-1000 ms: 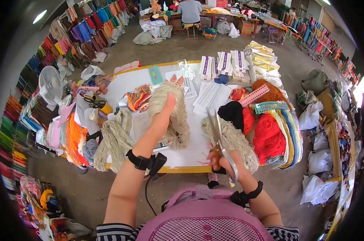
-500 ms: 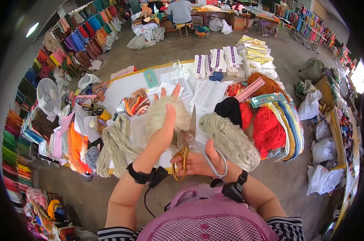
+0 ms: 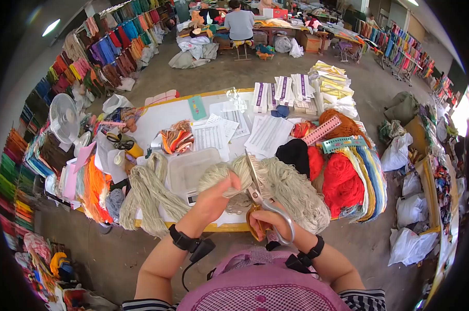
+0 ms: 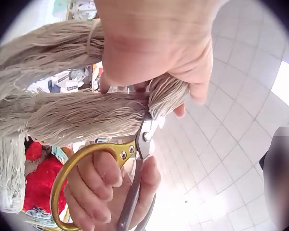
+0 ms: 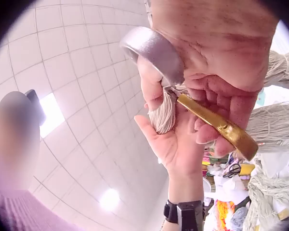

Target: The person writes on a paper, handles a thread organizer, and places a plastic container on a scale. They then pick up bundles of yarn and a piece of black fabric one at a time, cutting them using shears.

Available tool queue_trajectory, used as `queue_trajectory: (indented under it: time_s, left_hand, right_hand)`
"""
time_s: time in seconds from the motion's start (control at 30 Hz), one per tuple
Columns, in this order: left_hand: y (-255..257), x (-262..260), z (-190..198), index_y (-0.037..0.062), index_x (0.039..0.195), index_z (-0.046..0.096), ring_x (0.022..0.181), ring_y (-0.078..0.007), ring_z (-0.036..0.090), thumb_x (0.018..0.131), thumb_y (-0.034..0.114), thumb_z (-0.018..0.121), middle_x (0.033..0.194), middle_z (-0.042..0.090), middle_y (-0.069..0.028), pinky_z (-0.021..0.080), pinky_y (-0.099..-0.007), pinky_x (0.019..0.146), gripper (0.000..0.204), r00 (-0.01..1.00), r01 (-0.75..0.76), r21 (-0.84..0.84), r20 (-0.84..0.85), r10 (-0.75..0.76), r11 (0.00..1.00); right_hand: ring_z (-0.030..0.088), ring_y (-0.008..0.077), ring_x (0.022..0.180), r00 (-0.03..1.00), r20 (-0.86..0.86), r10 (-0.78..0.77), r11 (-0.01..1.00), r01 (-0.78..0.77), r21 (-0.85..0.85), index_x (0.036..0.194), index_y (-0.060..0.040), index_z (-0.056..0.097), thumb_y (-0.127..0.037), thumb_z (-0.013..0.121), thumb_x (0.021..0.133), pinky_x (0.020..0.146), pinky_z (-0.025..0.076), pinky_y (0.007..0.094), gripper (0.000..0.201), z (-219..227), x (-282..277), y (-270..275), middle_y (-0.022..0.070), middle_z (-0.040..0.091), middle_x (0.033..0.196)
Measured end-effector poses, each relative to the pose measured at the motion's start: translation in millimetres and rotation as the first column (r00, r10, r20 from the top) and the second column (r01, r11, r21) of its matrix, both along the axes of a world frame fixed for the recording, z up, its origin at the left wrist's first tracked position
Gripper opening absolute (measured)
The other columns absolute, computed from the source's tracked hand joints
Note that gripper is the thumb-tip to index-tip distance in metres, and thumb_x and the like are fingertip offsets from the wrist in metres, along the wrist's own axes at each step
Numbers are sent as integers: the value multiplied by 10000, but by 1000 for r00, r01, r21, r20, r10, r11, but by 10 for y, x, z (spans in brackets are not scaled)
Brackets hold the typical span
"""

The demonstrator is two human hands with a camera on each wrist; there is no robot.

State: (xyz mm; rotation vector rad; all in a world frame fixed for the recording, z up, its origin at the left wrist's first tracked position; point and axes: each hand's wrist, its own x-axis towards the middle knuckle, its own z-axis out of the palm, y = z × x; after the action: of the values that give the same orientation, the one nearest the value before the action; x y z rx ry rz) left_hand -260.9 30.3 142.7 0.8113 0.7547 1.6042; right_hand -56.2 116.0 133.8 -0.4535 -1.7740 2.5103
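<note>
My left hand (image 3: 213,201) grips a looped skein of beige yarn (image 3: 213,176) over the front of the table. In the left wrist view the skein (image 4: 86,115) runs out from under the palm, and a short looped end sticks out past the fingers. Large scissors (image 3: 256,193), one handle gold and the other grey, are held by my right hand (image 3: 277,220), thumb through the grey loop. The blades lie across the yarn close to the left fingers, partly hidden by it. The right wrist view shows the looped end (image 5: 163,115) between both hands.
Another beige skein (image 3: 151,192) lies left of a clear plastic box (image 3: 194,165), and a bigger pile of it (image 3: 296,192) to the right. Red yarn (image 3: 343,181), black yarn (image 3: 292,155) and printed sheets (image 3: 269,136) share the table. A white fan (image 3: 64,118) stands left.
The scissors have swung left and up from the right-hand pile to the held skein. My left hand has lowered and turned, bringing the skein down toward the blades.
</note>
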Motion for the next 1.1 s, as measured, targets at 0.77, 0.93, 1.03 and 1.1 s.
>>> queue_trajectory:
  time_s: [0.77,0.93,1.03,1.1]
  left_hand:
    - [274,66,-168,55,976,648,821,-98,593,835,112,721,888,638,5,472,-263,743,169,980,-50,-315,-200,-14,948]
    - [250,78,-238,47,895,667,915,-129,578,876,194,683,921,641,-20,443,-286,823,149,982,-28,-347,-186,-39,937]
    - [315,-99,-260,62,795,655,885,-98,584,885,200,674,887,647,-5,448,-266,794,167,988,-125,-270,-118,96,955]
    - [328,-259,-168,70,798,620,947,-126,594,914,227,630,952,660,-38,460,-288,837,195,992,-124,-315,-54,112,941]
  right_hand:
    - [579,151,536,977,93,-192,950,209,-231,847,-55,579,-651,385,935,528,453,235,633,-217,-4,-38,53,575,655]
    - [513,142,424,960,43,-277,937,280,-210,776,-53,552,-629,396,944,417,375,232,620,-131,-93,-7,42,482,504]
    - [516,140,422,973,35,-226,933,227,-281,755,-41,537,-611,399,951,411,359,235,618,-257,-33,58,47,480,482]
    - [546,164,452,969,36,-243,939,244,-240,727,-32,524,-619,418,939,424,361,239,633,-270,0,184,78,525,516]
